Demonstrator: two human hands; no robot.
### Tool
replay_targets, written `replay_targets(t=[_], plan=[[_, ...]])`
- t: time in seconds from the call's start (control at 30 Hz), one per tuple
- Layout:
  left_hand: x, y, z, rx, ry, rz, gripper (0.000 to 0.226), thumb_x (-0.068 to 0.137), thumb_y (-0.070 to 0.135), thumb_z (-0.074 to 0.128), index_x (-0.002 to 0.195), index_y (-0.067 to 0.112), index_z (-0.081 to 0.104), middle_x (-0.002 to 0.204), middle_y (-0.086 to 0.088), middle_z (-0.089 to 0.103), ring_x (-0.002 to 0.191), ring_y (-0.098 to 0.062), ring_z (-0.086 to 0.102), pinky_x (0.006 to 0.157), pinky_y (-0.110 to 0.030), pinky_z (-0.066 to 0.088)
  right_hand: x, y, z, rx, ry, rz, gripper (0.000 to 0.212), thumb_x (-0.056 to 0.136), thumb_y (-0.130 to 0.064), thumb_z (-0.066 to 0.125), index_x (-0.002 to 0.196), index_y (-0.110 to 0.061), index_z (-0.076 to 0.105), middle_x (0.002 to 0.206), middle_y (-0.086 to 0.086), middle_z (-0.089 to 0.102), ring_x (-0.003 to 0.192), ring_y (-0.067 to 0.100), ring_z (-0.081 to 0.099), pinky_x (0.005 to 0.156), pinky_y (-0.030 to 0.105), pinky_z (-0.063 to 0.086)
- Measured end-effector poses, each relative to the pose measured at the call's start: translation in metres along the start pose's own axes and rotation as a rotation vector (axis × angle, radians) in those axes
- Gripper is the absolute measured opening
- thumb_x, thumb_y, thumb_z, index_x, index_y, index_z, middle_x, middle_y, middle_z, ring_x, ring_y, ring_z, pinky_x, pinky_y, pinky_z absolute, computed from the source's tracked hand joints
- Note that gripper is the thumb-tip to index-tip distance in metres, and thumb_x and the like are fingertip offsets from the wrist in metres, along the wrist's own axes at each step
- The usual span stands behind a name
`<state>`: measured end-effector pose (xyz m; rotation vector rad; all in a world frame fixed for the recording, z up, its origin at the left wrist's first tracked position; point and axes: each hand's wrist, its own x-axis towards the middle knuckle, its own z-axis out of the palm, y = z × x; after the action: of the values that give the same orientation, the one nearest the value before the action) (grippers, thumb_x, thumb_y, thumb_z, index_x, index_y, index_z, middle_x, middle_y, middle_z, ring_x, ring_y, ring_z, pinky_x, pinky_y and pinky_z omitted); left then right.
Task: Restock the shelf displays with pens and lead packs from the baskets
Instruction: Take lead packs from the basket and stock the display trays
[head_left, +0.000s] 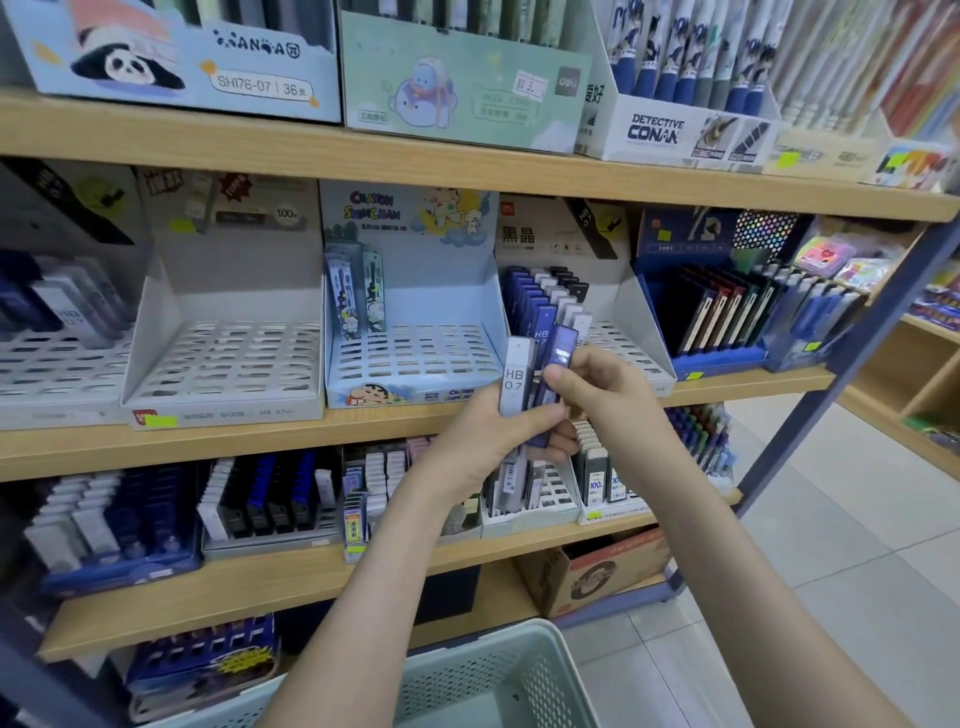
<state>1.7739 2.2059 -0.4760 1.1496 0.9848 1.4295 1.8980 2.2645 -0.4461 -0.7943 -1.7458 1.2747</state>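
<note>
behind left hand (480, 441), lead packs (514, 382) half-hidden

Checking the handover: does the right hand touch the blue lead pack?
Touching. Head view: right hand pinches the blue lead pack; left hand grips the white lead pack.

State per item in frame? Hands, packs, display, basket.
left hand: grips lead packs, white HB 0.7 pack in front
right hand: pinches blue lead pack near its top
blue lead pack: upright, lower end among the left hand's packs
Crayon Shin-chan display: two packs upright at back left
basket: contents not visible
</note>
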Motion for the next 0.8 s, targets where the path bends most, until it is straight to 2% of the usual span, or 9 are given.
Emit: replay_targets(t=[0.07,0.13,0.23,0.33,0.47,0.53,0.6,0.7,0.8], plan=[[0.000,0.000,-0.002,-0.005,0.004,0.004,0.009,0.095,0.003,0.054,0.100,0.007,0.061,0.074,-0.006,0.071,0.068,-0.018,0.071,0.068,-0.028,0.060,-0.001,0.000,-0.003,0.063,0.026,0.005,0.008,0.093,-0.007,0.057,0.095,0.001,0.060,0.067,0.000,0.062,0.051,0.002,0.050,0.051,0.013,0.040],[0.001,0.000,-0.002,0.029,0.002,0.000,0.011,0.096,0.004,0.053,0.100,0.010,0.061,0.074,-0.005,0.071,0.065,-0.017,0.069,0.064,-0.026,0.059,-0.002,0.000,-0.005,0.141,0.039,0.027,0.007,0.094,-0.005,0.054,0.099,-0.001,0.056,0.055,-0.010,0.060,0.044,-0.001,0.048,0.047,0.012,0.038],[0.002,-0.001,0.000,0.202,-0.013,0.020,0.012,0.096,0.004,0.054,0.104,0.011,0.059,0.081,-0.007,0.069,0.058,-0.016,0.063,0.051,-0.023,0.051,-0.004,-0.001,-0.005,0.154,0.036,0.029,0.015,0.094,-0.009,0.055,0.107,-0.001,0.052,0.055,-0.007,0.059,0.042,0.008,0.048,0.043,0.017,0.038],[0.003,-0.001,0.004,0.241,-0.016,0.014,0.012,0.095,0.004,0.056,0.104,0.013,0.058,0.081,-0.005,0.070,0.054,-0.014,0.059,0.047,-0.021,0.047,-0.003,-0.004,-0.006,0.130,0.058,0.051,0.015,0.093,-0.011,0.059,0.104,-0.002,0.053,0.060,-0.003,0.062,0.043,0.006,0.051,0.041,0.017,0.039],[-0.001,0.002,0.001,0.171,0.010,0.012,0.007,0.097,0.008,0.052,0.102,0.011,0.056,0.068,0.001,0.070,0.046,-0.008,0.053,0.045,-0.017,0.042,0.000,-0.007,-0.019,0.155,0.057,0.096,0.001,0.094,-0.008,0.054,0.095,-0.007,0.054,0.071,0.002,0.059,0.057,0.012,0.052,0.054,0.021,0.046],[0.000,0.001,-0.004,0.096,0.059,0.017,0.011,0.098,0.006,0.050,0.108,0.007,0.055,0.070,-0.001,0.070,0.047,-0.008,0.051,0.046,-0.018,0.041,0.001,-0.008,-0.026,0.266,-0.016,0.101,0.009,0.096,-0.001,0.049,0.103,-0.004,0.053,0.083,0.009,0.061,0.066,0.014,0.061,0.061,0.022,0.051],[0.002,0.001,-0.007,0.072,0.118,0.019,0.016,0.097,0.004,0.051,0.112,0.004,0.054,0.072,-0.004,0.068,0.049,-0.008,0.050,0.046,-0.019,0.040,0.001,-0.007,-0.030,0.237,-0.066,0.072,0.017,0.095,-0.002,0.051,0.111,-0.004,0.053,0.090,0.010,0.062,0.077,0.017,0.066,0.072,0.025,0.054],[0.004,-0.001,-0.005,0.086,0.174,0.036,0.008,0.096,0.003,0.053,0.103,0.007,0.056,0.081,-0.017,0.066,0.049,-0.006,0.051,0.046,-0.019,0.039,0.004,-0.002,-0.030,0.118,0.042,-0.041,0.022,0.091,-0.001,0.058,0.111,-0.007,0.051,0.085,0.005,0.063,0.082,0.019,0.066,0.079,0.031,0.054],[0.006,-0.002,-0.005,0.099,0.232,0.076,0.007,0.096,0.006,0.054,0.094,0.013,0.056,0.086,-0.012,0.071,0.049,-0.008,0.050,0.048,-0.021,0.041,0.008,-0.001,-0.029,0.082,0.158,-0.159,0.021,0.091,0.000,0.058,0.107,-0.011,0.053,0.080,0.003,0.065,0.080,0.018,0.063,0.077,0.031,0.054]])
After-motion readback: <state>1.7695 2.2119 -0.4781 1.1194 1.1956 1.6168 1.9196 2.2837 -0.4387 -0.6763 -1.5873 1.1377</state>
